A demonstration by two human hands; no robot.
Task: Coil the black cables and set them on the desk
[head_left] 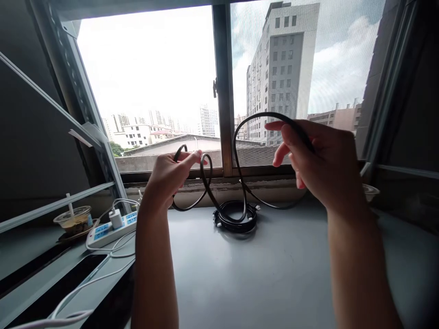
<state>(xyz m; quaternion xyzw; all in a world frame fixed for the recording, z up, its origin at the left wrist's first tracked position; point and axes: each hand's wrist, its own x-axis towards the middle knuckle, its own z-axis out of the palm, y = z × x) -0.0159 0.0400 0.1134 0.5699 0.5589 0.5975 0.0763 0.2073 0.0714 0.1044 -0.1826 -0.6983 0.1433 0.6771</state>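
A thin black cable [240,157] rises in loops above the grey tabletop. My left hand [174,171] pinches part of it between thumb and fingertips, a small loop hanging on either side. To the right, the cable arches up and over into my right hand [318,155], where it lies against the base of the thumb with the fingers loosely curled. Its far part is hidden by that hand. Between the hands, a coiled black cable bundle [236,225] with several white ties or tips rests on the tabletop. Another dark strand curves right, toward the back edge.
A white power strip [130,220] with a plugged-in white charger [115,218] and white cords lies at left. Behind it stands a plastic cup [73,218] with a straw. Dark flat panels lie front left. A clear container [370,191] is partly behind my right wrist. The window [224,91] is ahead.
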